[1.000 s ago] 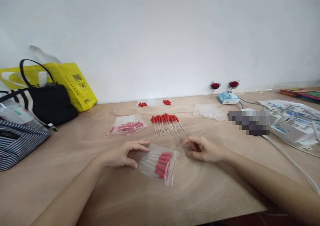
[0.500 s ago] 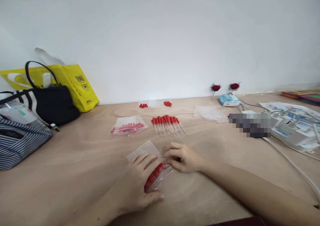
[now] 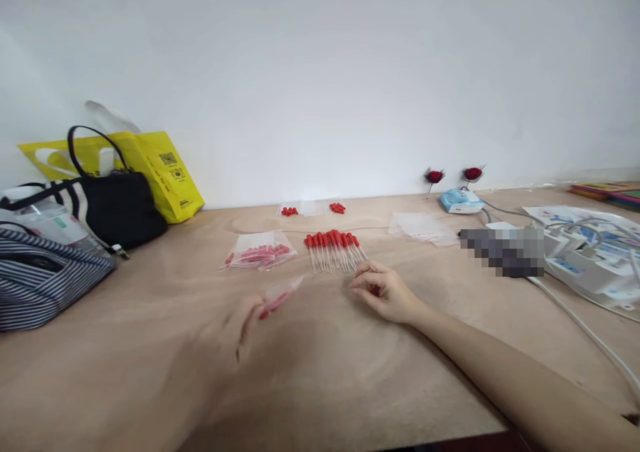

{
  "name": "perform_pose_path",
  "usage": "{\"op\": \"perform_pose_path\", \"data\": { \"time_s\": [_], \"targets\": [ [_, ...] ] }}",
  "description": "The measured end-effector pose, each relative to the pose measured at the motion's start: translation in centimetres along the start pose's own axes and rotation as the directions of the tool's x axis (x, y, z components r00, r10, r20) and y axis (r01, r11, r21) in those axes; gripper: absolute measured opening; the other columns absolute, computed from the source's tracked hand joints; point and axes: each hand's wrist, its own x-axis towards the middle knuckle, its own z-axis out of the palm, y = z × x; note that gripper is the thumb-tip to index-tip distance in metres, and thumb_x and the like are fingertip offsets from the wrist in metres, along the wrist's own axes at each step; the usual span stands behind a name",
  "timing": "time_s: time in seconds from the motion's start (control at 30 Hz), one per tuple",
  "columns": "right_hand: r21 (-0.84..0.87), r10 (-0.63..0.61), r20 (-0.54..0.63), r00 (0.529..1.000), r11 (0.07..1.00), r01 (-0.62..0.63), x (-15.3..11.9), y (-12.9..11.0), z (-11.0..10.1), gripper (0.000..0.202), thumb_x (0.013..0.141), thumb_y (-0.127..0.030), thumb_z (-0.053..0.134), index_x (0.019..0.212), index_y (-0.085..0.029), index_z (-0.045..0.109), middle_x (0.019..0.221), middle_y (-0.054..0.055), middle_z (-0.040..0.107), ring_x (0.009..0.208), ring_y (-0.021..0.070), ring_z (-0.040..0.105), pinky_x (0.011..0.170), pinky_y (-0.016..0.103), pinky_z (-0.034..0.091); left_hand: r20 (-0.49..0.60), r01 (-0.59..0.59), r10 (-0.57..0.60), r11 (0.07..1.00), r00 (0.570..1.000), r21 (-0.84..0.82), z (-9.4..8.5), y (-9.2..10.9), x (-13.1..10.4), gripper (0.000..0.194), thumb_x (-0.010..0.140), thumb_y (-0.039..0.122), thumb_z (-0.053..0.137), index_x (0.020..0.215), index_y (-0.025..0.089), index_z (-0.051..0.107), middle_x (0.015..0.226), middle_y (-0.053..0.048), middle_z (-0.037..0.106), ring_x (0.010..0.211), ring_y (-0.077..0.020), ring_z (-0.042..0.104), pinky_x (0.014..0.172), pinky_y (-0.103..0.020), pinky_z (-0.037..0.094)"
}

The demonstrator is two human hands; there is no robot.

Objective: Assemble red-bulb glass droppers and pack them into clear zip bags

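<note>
Blurred by motion, my left hand [image 3: 233,329] grips the edge of a small clear bag [image 3: 283,293] with red-tipped sticks inside, raised over the front middle of the table. My right hand [image 3: 383,292] rests on the table with curled fingers, and nothing shows in it. Just beyond its fingertips lies a fanned row of red-tipped white sticks [image 3: 334,249]. Left of that row is a pile of filled clear bags [image 3: 260,251]. Farther back, two small groups of red pieces [image 3: 289,211] lie on clear bags near the wall.
Flat clear bags [image 3: 420,228] lie right of centre. A blue and white pack [image 3: 461,201], two dark red flowers [image 3: 473,173], and white power strips [image 3: 595,269] with cables occupy the right. At left stand a yellow bag [image 3: 173,179], a black bag [image 3: 120,209] and a striped bag [image 3: 47,279].
My left hand has moved left, lifting the filled bag from the table. My right hand has left the bag and shifted right and farther back, closer to the row of sticks.
</note>
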Motion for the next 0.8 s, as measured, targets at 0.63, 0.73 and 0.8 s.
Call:
{"op": "perform_pose_path", "data": {
  "time_s": [0.63, 0.73, 0.8],
  "targets": [
    [-0.023, 0.136, -0.096, 0.986, 0.99, -0.139, 0.6, 1.8, -0.8, 0.012, 0.073, -0.015, 0.052, 0.077, -0.018, 0.063, 0.084, 0.004, 0.054, 0.059, 0.0076, 0.047, 0.049, 0.02, 0.039, 0.175, -0.136, 0.042, 0.81, 0.984, 0.57, 5.4, -7.4, 16.4, 0.026, 0.086, 0.017, 0.034, 0.1, 0.02, 0.056, 0.087, -0.01, 0.065, 0.077, -0.0252, 0.061, 0.056, -0.028, 0.036],
    [-0.044, 0.138, -0.089, 0.986, 0.989, -0.142, 0.5, 2.0, -0.9, 0.012, 0.074, -0.016, 0.051, 0.077, -0.018, 0.063, 0.084, 0.004, 0.054, 0.059, 0.0078, 0.048, 0.049, 0.02, 0.039, 0.269, -0.284, 0.156, 0.788, 0.95, 0.547, 6.1, -8.0, 14.8, 0.024, 0.083, 0.014, 0.038, 0.095, 0.02, 0.059, 0.091, -0.01, 0.064, 0.077, -0.0235, 0.061, 0.052, -0.027, 0.035],
    [-0.102, 0.157, -0.089, 0.984, 0.981, -0.166, 0.6, 2.3, -1.0, 0.013, 0.075, -0.018, 0.05, 0.077, -0.018, 0.063, 0.083, 0.004, 0.055, 0.058, 0.0081, 0.048, 0.051, 0.021, 0.039, 0.312, -0.347, 0.204, 0.778, 0.928, 0.524, 6.4, -8.3, 13.5, 0.025, 0.083, 0.014, 0.038, 0.092, 0.02, 0.061, 0.091, -0.009, 0.064, 0.072, -0.0222, 0.061, 0.05, -0.027, 0.035]
  ]
}}
